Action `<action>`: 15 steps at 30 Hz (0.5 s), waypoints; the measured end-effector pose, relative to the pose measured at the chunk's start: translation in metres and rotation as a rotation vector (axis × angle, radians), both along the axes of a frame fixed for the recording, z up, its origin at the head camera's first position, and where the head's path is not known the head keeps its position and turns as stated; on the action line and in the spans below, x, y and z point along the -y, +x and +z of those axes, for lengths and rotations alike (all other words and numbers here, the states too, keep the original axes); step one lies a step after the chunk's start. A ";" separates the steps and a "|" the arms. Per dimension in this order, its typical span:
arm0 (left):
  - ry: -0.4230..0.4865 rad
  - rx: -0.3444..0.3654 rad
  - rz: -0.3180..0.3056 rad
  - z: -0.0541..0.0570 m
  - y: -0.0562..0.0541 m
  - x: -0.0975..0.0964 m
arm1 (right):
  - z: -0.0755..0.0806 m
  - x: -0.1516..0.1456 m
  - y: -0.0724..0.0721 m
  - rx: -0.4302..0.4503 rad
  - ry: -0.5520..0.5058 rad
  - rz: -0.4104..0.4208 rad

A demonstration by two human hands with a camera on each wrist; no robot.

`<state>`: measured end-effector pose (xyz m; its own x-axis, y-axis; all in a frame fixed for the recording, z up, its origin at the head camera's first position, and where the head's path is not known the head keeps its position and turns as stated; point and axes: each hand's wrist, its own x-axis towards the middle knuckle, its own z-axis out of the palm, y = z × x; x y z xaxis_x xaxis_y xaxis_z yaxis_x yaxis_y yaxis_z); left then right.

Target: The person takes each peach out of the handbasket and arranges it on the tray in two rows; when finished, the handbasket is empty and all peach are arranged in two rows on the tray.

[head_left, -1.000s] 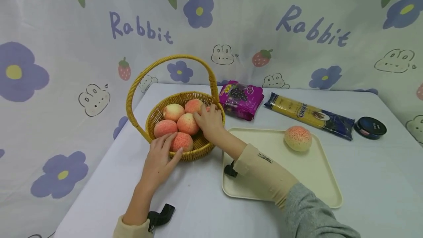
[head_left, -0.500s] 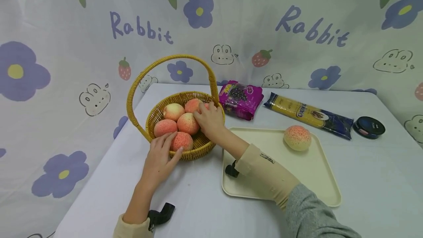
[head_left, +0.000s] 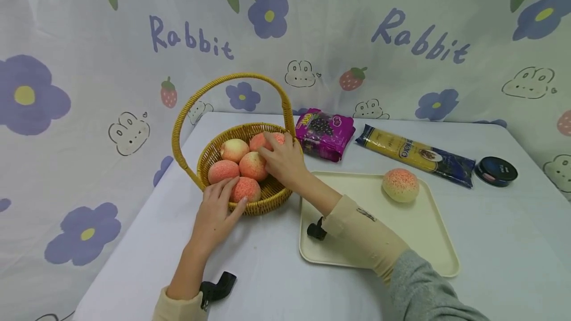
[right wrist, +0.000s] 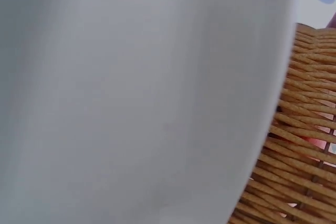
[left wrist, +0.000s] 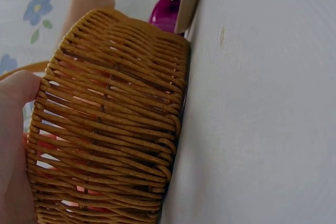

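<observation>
Six peaches (head_left: 253, 166) are visible inside the wicker basket (head_left: 260, 208), bunched toward its left and rear; the curved wall presumably keeps them from rolling. The basket stands upright on the white table (head_left: 254, 271), its handle (head_left: 243, 76) arched overhead.

The left hand (head_left: 218, 214) lies at the near rim, its slightly bent fingers reaching inward to the front peach. The left wrist view shows the thumb touching the rim. This placement appears to steady the basket; whether the hand truly grips cannot be told.

The right hand (head_left: 285, 162) enters from above, palm down, fingers spread and curved over the peaches at the right rear. Contact is likely, but the fingertips are partly hidden and a firm hold cannot be confirmed. The right forearm crosses the left part of the tray (head_left: 432, 241), angled toward the basket.

One peach rests at the tray's rear right. Behind the tray lie a purple grape bag (head_left: 324, 133), a yellow-and-blue packet (head_left: 415, 155) and a dark round tin (head_left: 496, 171).
</observation>
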<state>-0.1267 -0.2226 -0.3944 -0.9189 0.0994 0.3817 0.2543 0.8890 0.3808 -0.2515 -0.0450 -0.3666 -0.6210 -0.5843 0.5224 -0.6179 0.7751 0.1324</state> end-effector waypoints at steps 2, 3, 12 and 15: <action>0.000 -0.005 -0.001 0.000 0.000 0.000 | 0.000 -0.003 0.000 -0.037 -0.047 0.053; 0.001 -0.007 -0.001 0.001 -0.001 0.000 | 0.000 -0.005 0.000 -0.054 -0.068 0.080; -0.006 0.003 -0.006 0.001 0.001 0.001 | 0.008 -0.026 0.004 -0.101 -0.183 0.212; -0.004 0.005 -0.008 0.000 0.001 0.001 | 0.012 -0.035 0.007 -0.067 -0.203 0.216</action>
